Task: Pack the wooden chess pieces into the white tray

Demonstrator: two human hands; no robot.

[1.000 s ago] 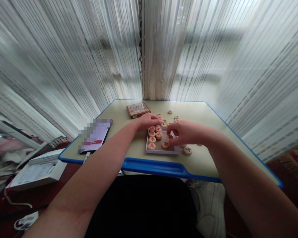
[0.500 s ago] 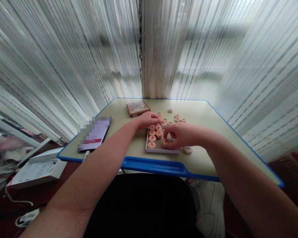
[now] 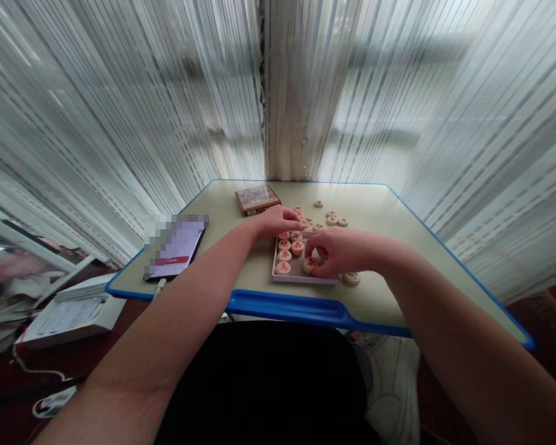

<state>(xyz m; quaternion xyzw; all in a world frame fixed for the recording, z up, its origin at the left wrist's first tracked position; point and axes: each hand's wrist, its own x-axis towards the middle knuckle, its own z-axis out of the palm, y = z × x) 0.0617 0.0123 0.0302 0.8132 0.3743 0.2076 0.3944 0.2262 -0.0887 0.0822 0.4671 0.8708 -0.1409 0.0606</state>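
A shallow white box tray [image 3: 296, 278] lies near the front edge of a small table [image 3: 384, 303] and holds several round wooden chess pieces [image 3: 285, 255] with red characters. My right hand [image 3: 340, 250] rests over the tray's right side, its fingers curled and pinching a red-marked piece [image 3: 309, 264] at the tray's bottom. My left hand [image 3: 277, 221] lies at the tray's far edge, fingers bent down onto loose pieces there. Several more pieces [image 3: 332, 219] lie scattered on the table beyond the tray, and one [image 3: 351, 278] sits just right of it.
A brown box lid [image 3: 257, 199] lies at the back of the table. A phone [image 3: 176, 253] lies on the left part with a cable hanging off the edge. Striped curtains surround the table. A white carton [image 3: 69, 315] and clutter stand on the floor at left.
My right hand has dropped from above the tray down into it and now holds a piece against the tray's bottom. My left hand has stayed at the tray's far edge.
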